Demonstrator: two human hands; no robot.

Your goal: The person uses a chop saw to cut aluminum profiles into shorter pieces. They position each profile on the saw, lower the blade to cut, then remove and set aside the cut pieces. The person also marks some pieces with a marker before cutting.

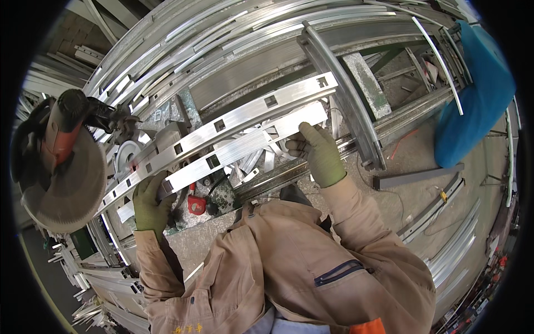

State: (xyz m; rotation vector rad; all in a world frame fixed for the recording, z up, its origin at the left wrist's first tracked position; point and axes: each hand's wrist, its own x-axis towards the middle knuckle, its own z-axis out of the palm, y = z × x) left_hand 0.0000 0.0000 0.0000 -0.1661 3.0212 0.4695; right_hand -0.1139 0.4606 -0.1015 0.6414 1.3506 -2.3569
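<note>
A silver aluminium profile with square cutouts (242,147) slants across in front of me, its right end higher in the view. My left hand (152,205), in a green glove, is closed round its lower left part. Near the other end my right hand (320,153), also gloved, grips the lower edge with curled fingers. Just beyond lies a longer punched profile (245,116), almost parallel to the held one. A red tape measure (196,205) sits on the bench close to my left hand. Part of the held piece is hidden behind my left fingers.
A circular saw with a large blade (64,178) stands at the left. A steel rail (347,103) crosses the bench on the right. Offcuts (270,158) lie below the profiles, and long metal bars (222,33) fill the far side. Blue cloth (475,100) hangs at right.
</note>
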